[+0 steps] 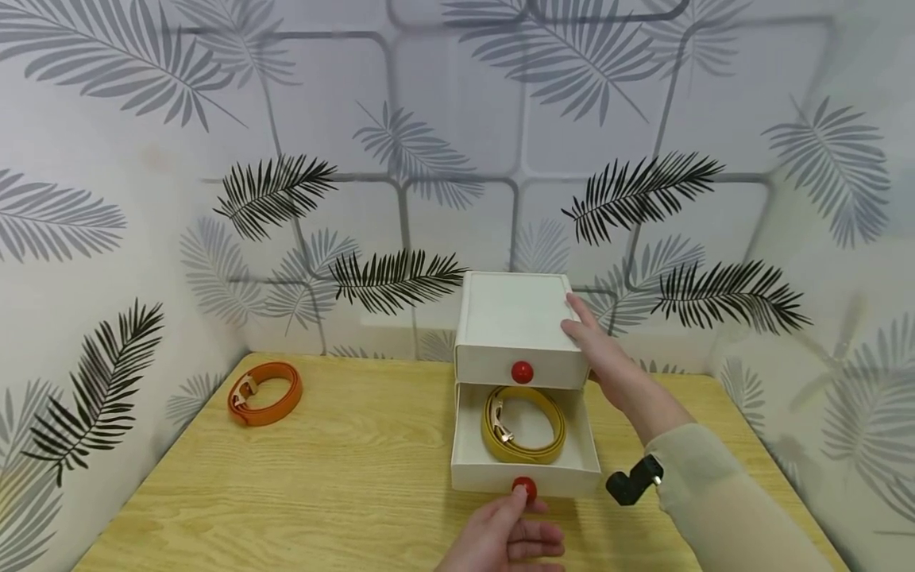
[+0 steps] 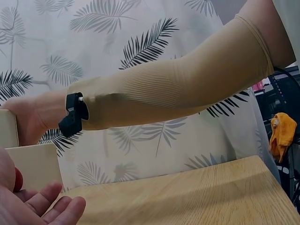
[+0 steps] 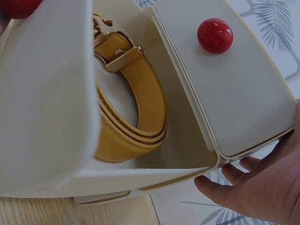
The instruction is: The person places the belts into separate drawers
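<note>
A white two-drawer box [image 1: 518, 310] stands on the table with its lower drawer [image 1: 472, 477] pulled out. Inside that drawer lies a coiled mustard-yellow belt [image 1: 557, 441] with a gold-coloured buckle, seen closely in the right wrist view [image 3: 150, 98]. My left hand [image 1: 493, 536] pinches the red knob [image 1: 527, 483] on the drawer's front, its other fingers loose. My right hand [image 1: 600, 349] rests against the right side and top edge of the box, fingers fairly straight. The upper drawer, with its own red knob [image 1: 523, 372], is closed.
A coiled orange belt [image 1: 291, 397] lies at the back left of the wooden table [image 1: 322, 492]. Leaf-patterned wall covering [image 1: 457, 159] rises behind and on both sides. A black wrist camera [image 1: 632, 481] sits on the right sleeve. An orange cloth [image 2: 282, 133] hangs beyond the table.
</note>
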Demonstrator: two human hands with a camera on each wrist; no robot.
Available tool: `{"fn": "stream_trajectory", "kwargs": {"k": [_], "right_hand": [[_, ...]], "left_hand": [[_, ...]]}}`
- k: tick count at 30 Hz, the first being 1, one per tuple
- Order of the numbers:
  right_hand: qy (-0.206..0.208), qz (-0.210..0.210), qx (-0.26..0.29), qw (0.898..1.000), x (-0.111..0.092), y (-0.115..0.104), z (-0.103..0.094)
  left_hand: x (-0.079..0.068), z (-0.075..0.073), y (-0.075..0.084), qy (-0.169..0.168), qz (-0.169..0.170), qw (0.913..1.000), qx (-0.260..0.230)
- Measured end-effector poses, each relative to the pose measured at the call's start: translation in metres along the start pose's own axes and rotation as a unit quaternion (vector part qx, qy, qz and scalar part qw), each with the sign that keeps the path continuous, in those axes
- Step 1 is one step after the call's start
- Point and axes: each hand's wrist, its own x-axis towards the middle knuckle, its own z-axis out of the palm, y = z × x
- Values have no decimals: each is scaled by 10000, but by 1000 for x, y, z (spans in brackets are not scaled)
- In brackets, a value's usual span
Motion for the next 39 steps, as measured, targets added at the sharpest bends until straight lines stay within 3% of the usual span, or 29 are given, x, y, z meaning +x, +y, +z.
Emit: {"fn": "stream_trajectory", "kwargs": {"k": [6,18,39], "right_hand": [[9,21,-29,10000,-1,-2,0],[48,31,-35,10000,-3,-5,2],[69,240,31,9997,-1,-6,0]], "left_hand": [[1,3,2,84,77,9999,-82],[3,3,9,-77,314,9988,-360],[25,5,21,208,571,9975,-356]]}}
